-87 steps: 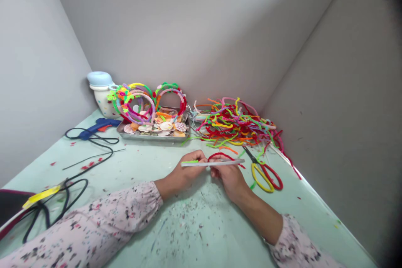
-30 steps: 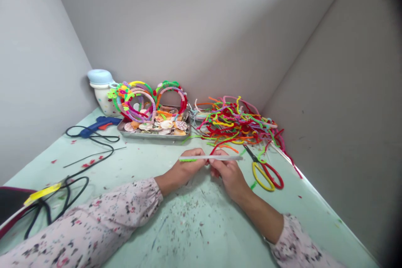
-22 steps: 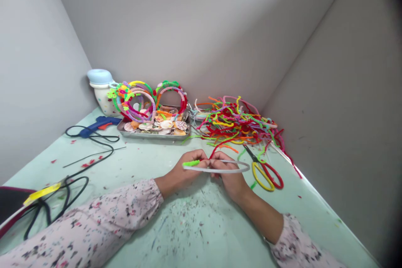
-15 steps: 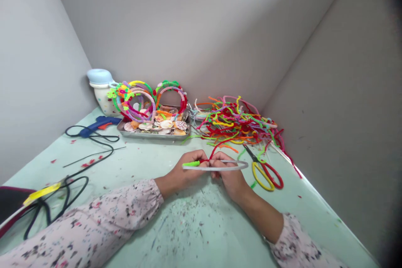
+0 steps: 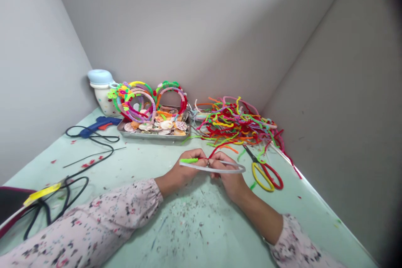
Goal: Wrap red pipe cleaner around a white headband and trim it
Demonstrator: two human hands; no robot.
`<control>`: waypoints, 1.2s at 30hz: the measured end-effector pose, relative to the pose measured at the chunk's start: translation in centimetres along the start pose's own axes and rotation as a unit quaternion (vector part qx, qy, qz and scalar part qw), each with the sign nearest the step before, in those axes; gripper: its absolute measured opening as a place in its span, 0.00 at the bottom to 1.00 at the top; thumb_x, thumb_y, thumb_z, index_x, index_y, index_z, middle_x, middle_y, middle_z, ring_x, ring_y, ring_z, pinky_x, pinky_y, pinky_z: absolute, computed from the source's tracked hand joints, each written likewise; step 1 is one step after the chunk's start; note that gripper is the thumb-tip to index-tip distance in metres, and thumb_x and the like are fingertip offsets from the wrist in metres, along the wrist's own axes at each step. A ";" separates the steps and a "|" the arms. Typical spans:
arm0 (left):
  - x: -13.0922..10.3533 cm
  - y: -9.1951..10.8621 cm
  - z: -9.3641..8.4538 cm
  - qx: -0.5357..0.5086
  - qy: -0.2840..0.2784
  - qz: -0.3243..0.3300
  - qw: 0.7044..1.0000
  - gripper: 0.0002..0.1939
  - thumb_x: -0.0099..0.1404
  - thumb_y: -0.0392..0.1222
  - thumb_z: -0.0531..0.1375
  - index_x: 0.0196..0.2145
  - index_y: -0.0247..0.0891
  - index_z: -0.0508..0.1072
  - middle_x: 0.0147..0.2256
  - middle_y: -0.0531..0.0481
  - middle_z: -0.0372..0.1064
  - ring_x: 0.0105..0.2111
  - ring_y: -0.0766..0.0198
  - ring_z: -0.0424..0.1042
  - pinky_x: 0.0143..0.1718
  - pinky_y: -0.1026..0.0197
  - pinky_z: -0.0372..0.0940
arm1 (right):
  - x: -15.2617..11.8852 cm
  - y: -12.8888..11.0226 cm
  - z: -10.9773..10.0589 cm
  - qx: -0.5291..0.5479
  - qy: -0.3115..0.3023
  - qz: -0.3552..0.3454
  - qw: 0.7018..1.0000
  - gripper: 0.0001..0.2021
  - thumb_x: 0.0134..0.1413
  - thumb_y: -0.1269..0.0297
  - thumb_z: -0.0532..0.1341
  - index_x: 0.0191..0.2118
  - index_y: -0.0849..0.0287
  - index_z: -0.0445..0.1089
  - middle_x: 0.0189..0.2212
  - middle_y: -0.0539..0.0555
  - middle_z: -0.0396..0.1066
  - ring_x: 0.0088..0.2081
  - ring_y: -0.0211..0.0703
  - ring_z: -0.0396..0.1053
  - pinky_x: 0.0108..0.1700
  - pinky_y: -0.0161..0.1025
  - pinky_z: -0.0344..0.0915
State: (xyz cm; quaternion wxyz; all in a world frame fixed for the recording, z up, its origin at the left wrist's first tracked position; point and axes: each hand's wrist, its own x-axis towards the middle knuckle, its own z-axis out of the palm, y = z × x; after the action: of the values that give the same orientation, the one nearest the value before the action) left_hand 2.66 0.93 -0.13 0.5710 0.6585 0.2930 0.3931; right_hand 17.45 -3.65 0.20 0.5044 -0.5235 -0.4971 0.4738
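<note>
A thin pale grey headband (image 5: pixel 228 171) is held level above the table, its curve toward the right. Green pipe cleaner (image 5: pixel 189 160) covers its left end. My left hand (image 5: pixel 187 169) is closed round the headband beside the green part. A red pipe cleaner (image 5: pixel 216 149) rises from between the two hands, its free end pointing up and right. My right hand (image 5: pixel 228 174) pinches the red pipe cleaner where it meets the band, fingertips close to those of my left hand. Some fingers are hidden behind the band.
Scissors (image 5: pixel 263 175) lie right of my hands, below a heap of coloured pipe cleaners (image 5: pixel 235 121). Wrapped headbands (image 5: pixel 141 102) stand on a metal tray (image 5: pixel 150 135) of shells. A blue glue gun (image 5: pixel 97 125), black cable (image 5: pixel 109 150) and white cup (image 5: pixel 105 98) are at left.
The headband has tilted and shifted slightly left, its green end a little higher. Both hands keep their hold, and the red pipe cleaner's free end leans further right.
</note>
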 end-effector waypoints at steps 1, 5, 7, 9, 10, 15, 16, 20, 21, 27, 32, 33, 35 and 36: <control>0.0 0.0 -0.1 -0.007 0.008 -0.008 1.000 0.10 0.57 0.43 0.58 0.24 0.34 0.66 0.20 0.54 0.60 0.22 0.70 0.57 0.24 0.66 0.49 | 0.0 -0.1 0.0 -0.003 0.004 -0.006 1.000 0.08 0.50 0.59 0.59 0.28 0.58 0.64 0.14 0.44 0.62 0.18 0.34 0.58 0.22 0.32 0.54; 0.0 -0.1 -0.4 -0.009 0.023 -0.058 0.998 0.10 0.58 0.44 0.57 0.23 0.36 0.66 0.19 0.56 0.55 0.20 0.70 0.53 0.23 0.65 0.47 | -0.1 -0.3 0.2 0.024 0.041 -0.016 0.999 0.12 0.46 0.60 0.63 0.35 0.58 0.64 0.20 0.45 0.64 0.21 0.34 0.61 0.25 0.32 0.58; 0.0 -0.2 -0.4 -0.008 0.031 -0.072 0.997 0.11 0.59 0.44 0.56 0.22 0.36 0.65 0.19 0.57 0.54 0.21 0.70 0.52 0.23 0.64 0.47 | -0.1 -0.3 0.3 0.029 0.050 -0.015 0.998 0.13 0.45 0.60 0.64 0.37 0.58 0.65 0.21 0.46 0.65 0.21 0.35 0.61 0.25 0.33 0.59; 0.0 -0.2 -0.4 -0.008 0.032 -0.079 0.996 0.12 0.59 0.44 0.56 0.22 0.36 0.64 0.20 0.56 0.53 0.21 0.70 0.51 0.24 0.64 0.47 | -0.1 -0.2 0.3 0.016 0.042 -0.022 0.999 0.13 0.45 0.60 0.63 0.37 0.59 0.66 0.21 0.46 0.65 0.22 0.35 0.61 0.25 0.33 0.60; -0.1 -0.2 -0.4 -0.008 0.030 -0.083 0.996 0.12 0.59 0.44 0.56 0.22 0.36 0.64 0.20 0.56 0.53 0.22 0.70 0.51 0.24 0.64 0.47 | -0.1 -0.2 0.3 0.007 0.037 -0.026 0.999 0.12 0.46 0.60 0.63 0.37 0.60 0.67 0.20 0.46 0.65 0.22 0.35 0.61 0.25 0.33 0.60; -0.1 0.0 -0.4 -0.019 0.011 -0.089 0.996 0.10 0.60 0.44 0.56 0.25 0.36 0.66 0.21 0.57 0.53 0.22 0.70 0.51 0.24 0.64 0.46 | -0.1 -0.2 0.3 -0.028 0.028 -0.049 0.998 0.11 0.49 0.61 0.61 0.38 0.60 0.70 0.20 0.47 0.65 0.22 0.35 0.61 0.25 0.32 0.60; -0.1 0.0 -0.4 -0.019 0.008 -0.088 0.996 0.09 0.60 0.44 0.55 0.25 0.36 0.66 0.20 0.57 0.53 0.21 0.70 0.51 0.24 0.64 0.46 | -0.1 -0.2 0.3 -0.035 0.031 -0.051 0.998 0.11 0.50 0.61 0.61 0.38 0.60 0.70 0.20 0.47 0.65 0.21 0.35 0.61 0.25 0.32 0.60; -0.2 0.2 -0.4 -0.020 0.008 -0.088 0.996 0.09 0.60 0.43 0.55 0.25 0.36 0.66 0.20 0.57 0.53 0.21 0.70 0.50 0.24 0.64 0.45 | -0.1 0.0 0.3 -0.065 0.037 -0.058 0.996 0.11 0.51 0.60 0.60 0.39 0.60 0.71 0.19 0.47 0.65 0.21 0.36 0.61 0.23 0.32 0.58; -0.2 0.3 -0.4 -0.020 0.009 -0.087 0.996 0.09 0.60 0.43 0.55 0.25 0.36 0.65 0.20 0.57 0.53 0.21 0.70 0.50 0.24 0.64 0.45 | -0.1 0.0 0.2 -0.074 0.035 -0.063 0.995 0.10 0.51 0.60 0.59 0.38 0.59 0.71 0.19 0.47 0.64 0.21 0.36 0.61 0.23 0.32 0.58; -0.3 0.9 -0.5 -0.009 -0.003 -0.048 0.999 0.10 0.59 0.41 0.56 0.22 0.36 0.63 0.20 0.57 0.53 0.21 0.70 0.51 0.24 0.63 0.46 | -0.2 0.0 0.0 -0.131 0.035 -0.104 0.985 0.08 0.54 0.61 0.57 0.31 0.59 0.69 0.18 0.46 0.62 0.21 0.36 0.61 0.24 0.33 0.58; -0.2 0.9 -0.4 -0.014 0.001 -0.018 1.000 0.08 0.58 0.41 0.57 0.23 0.36 0.66 0.19 0.56 0.54 0.21 0.70 0.51 0.24 0.63 0.46 | -0.2 -0.5 0.1 -0.117 0.024 -0.123 0.985 0.07 0.54 0.63 0.57 0.35 0.57 0.69 0.23 0.47 0.64 0.22 0.36 0.61 0.25 0.33 0.59; -0.1 0.9 -0.3 -0.020 0.007 -0.012 1.000 0.08 0.57 0.42 0.58 0.23 0.36 0.66 0.19 0.56 0.54 0.21 0.69 0.51 0.24 0.63 0.47 | -0.2 -0.5 0.1 -0.116 0.025 -0.122 0.986 0.07 0.53 0.63 0.56 0.35 0.57 0.69 0.23 0.47 0.64 0.22 0.37 0.61 0.25 0.33 0.59; -0.1 0.7 -0.2 -0.032 0.015 -0.008 0.999 0.09 0.56 0.43 0.59 0.23 0.36 0.67 0.19 0.55 0.56 0.22 0.69 0.52 0.25 0.63 0.47 | -0.3 -0.6 0.1 -0.118 0.028 -0.112 0.986 0.08 0.52 0.63 0.56 0.36 0.57 0.70 0.22 0.47 0.64 0.22 0.38 0.61 0.25 0.34 0.58; -0.1 0.7 -0.2 -0.037 0.016 -0.009 0.999 0.09 0.56 0.44 0.59 0.23 0.36 0.67 0.20 0.55 0.56 0.22 0.69 0.53 0.25 0.63 0.48 | -0.3 -0.6 0.2 -0.118 0.031 -0.104 0.987 0.08 0.52 0.62 0.56 0.36 0.57 0.70 0.21 0.47 0.64 0.22 0.38 0.61 0.24 0.34 0.58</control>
State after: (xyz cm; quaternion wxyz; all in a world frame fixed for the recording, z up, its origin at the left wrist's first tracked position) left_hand 2.45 0.85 0.51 0.5933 0.6283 0.2932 0.4090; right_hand 17.25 -3.93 0.80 0.5010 -0.5391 -0.5855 0.3399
